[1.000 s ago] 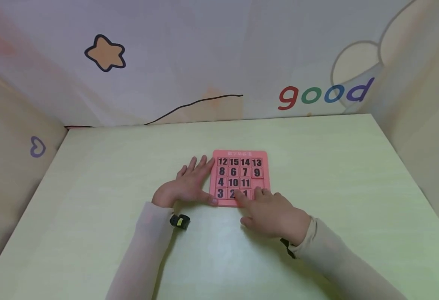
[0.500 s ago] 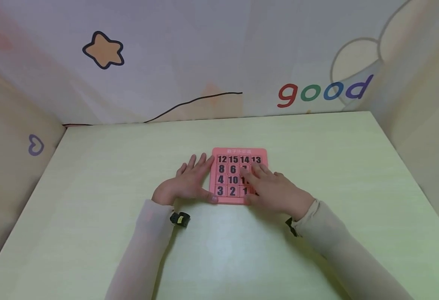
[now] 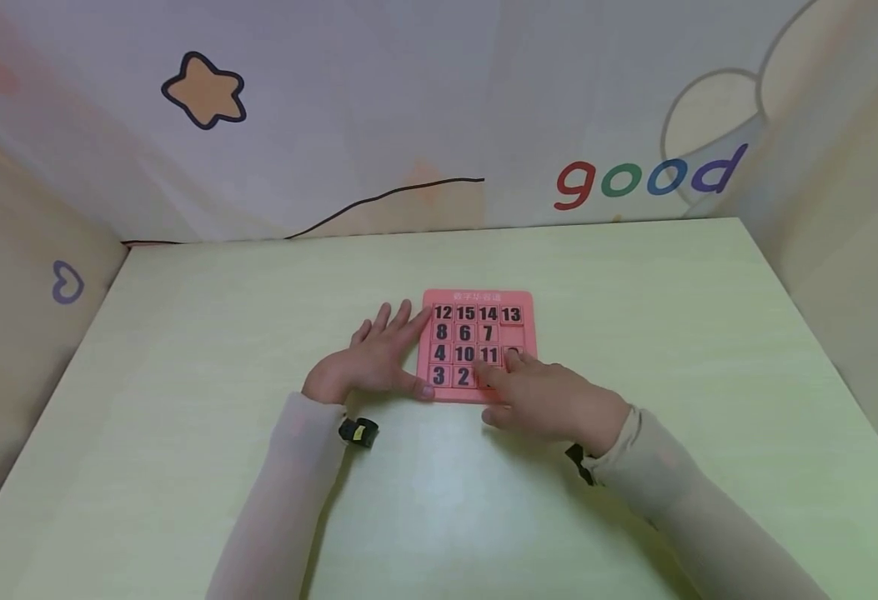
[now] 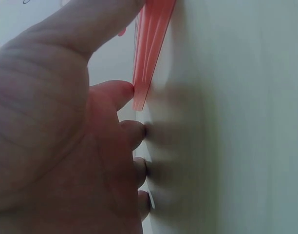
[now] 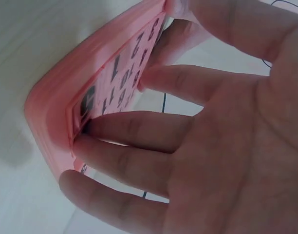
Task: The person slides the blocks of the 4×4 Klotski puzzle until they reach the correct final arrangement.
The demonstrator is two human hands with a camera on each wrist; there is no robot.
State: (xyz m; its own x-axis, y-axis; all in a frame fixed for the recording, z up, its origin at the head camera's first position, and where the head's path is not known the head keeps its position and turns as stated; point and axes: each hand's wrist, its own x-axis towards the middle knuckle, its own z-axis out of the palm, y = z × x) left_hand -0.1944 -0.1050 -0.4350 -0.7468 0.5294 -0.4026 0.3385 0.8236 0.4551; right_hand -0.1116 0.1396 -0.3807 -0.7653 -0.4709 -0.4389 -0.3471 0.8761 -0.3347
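Observation:
A pink number slide puzzle (image 3: pixel 517 297) lies flat on the table. Its vacant slot sits below tile 13 (image 3: pixel 511 314). Tile 9 (image 3: pixel 512 350) shows only partly past a fingertip. My left hand (image 3: pixel 371 358) is spread along the left side, thumb at the near left corner and index finger at the upper left edge; the left wrist view shows the index fingertip against the pink side wall (image 4: pixel 151 44). My right hand (image 3: pixel 551 400) reaches over the lower right, fingers extended. In the right wrist view two middle fingertips touch the tile area; the bottom right tiles are hidden in the head view.
The pale green table (image 3: pixel 221 333) extends around the puzzle. A printed curtain (image 3: pixel 378 108) stands along its back and sides. Each wrist has a black strap (image 3: pixel 359 432) below the sleeve.
Tile 9 has slid down one place, so the vacant slot is now below 13. My right hand went up over the right column, then back down. The left hand stays in place.

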